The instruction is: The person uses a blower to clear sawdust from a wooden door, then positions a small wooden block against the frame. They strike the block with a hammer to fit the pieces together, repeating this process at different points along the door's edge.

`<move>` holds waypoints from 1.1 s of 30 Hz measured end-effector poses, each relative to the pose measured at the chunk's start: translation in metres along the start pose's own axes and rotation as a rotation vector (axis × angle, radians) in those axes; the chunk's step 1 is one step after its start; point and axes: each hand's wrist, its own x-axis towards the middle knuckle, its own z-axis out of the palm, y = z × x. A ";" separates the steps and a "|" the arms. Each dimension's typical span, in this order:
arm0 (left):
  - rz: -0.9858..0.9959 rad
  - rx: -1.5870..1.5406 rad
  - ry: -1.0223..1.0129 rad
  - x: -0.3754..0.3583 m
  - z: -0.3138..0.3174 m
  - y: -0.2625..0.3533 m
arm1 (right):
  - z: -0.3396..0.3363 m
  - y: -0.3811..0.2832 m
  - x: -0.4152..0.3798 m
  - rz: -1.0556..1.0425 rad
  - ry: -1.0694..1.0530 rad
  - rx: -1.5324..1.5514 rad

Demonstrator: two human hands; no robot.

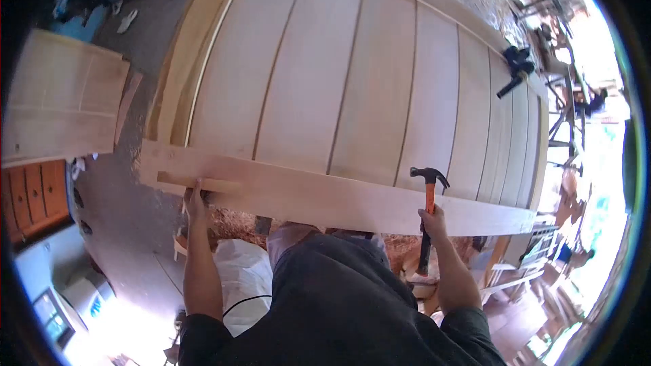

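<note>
A claw hammer with an orange and black handle stands upright in my right hand, its dark head up over the near rail of a large wooden panel. My right fingers are wrapped round the handle. At the rail's left end, my left hand grips a short wooden strip that lies along the rail. Part of the left fingers is hidden by the strip and slightly blurred. The panel is built of several pale boards with dark grooves between them.
A black power tool, perhaps a blower, rests on the panel's far right. Stacked flat panels and an orange-brown drawer front are at the left. Wood shavings lie below the rail. Wooden frames stand at the right.
</note>
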 end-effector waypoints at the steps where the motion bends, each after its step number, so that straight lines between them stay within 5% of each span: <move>1: 0.028 -0.005 0.007 0.001 0.001 -0.004 | -0.007 0.013 -0.004 0.005 0.023 0.046; 9: -0.269 0.259 0.038 -0.012 0.017 -0.026 | -0.063 0.140 -0.017 0.031 0.230 0.356; 13: -0.206 0.262 -0.012 -0.051 0.043 -0.044 | -0.075 0.162 -0.016 0.027 0.194 0.405; 20: -0.256 0.355 -0.116 -0.097 0.071 -0.049 | -0.090 0.166 -0.007 0.081 0.112 0.351; 22: -0.255 0.316 -0.041 -0.103 0.068 -0.049 | -0.094 0.177 -0.004 -0.051 0.188 0.086; 26: 0.015 0.879 0.043 -0.093 0.047 -0.027 | -0.088 0.167 -0.004 -0.268 0.382 -0.232; 32: 0.388 1.077 0.137 -0.058 0.009 0.020 | -0.023 0.050 -0.036 -0.361 0.008 -0.473; 33: 0.336 1.052 0.138 -0.041 -0.001 0.028 | -0.007 0.044 -0.031 -0.521 0.105 -0.536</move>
